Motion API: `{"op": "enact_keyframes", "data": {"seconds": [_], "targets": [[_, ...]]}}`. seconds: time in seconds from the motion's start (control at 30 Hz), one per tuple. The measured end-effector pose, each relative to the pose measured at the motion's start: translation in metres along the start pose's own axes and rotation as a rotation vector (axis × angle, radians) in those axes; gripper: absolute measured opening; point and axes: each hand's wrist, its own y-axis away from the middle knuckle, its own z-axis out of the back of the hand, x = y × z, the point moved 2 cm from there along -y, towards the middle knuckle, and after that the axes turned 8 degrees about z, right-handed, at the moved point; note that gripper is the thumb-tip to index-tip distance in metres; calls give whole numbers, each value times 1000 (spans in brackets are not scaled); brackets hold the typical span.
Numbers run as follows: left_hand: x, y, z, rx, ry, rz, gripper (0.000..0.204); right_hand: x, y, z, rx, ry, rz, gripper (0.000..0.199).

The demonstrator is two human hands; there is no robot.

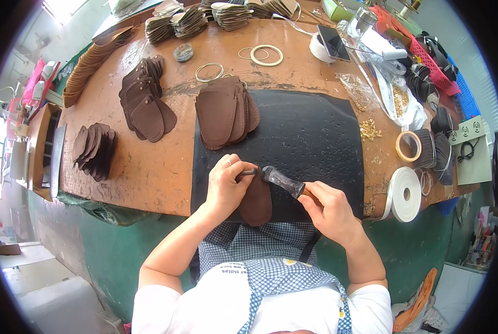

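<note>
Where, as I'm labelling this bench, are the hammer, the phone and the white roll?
Hammer (284, 182): head view, its dark middle section.
Phone (333, 43): head view, its dark screen.
White roll (405, 181): head view, its flat side.

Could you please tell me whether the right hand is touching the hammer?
Touching: the head view shows the right hand gripping the hammer by its handle end.

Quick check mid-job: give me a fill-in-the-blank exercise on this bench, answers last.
1. The right hand holds a hammer; the dark rod is in the ____ hand.
2. The rounded piece below the rod is coloured ____.
3. The mat is coloured ____.
4. The white roll lies to the mat's ____.
Missing words: left; brown; black; right.
</note>
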Motion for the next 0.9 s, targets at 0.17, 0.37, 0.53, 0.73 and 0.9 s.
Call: {"op": "enact_keyframes", "data": {"seconds": [0.17,0.37,0.53,0.73,0.9], "targets": [[1,3,0,-33,-2,-18,25,2,0,-1,8,9,5,19],[-7,-2,22,72,315,342,15,-1,1,-2,-12,17,26,19],[8,9,39,-182,94,57,11,0,0,-1,-3,-1,7,20],[3,19,51,-281,140,149,18,-2,-2,2,28,51,5,24],[-17,7,21,-104,230,141,12,-2,0,0,27,60,11,23]]}}
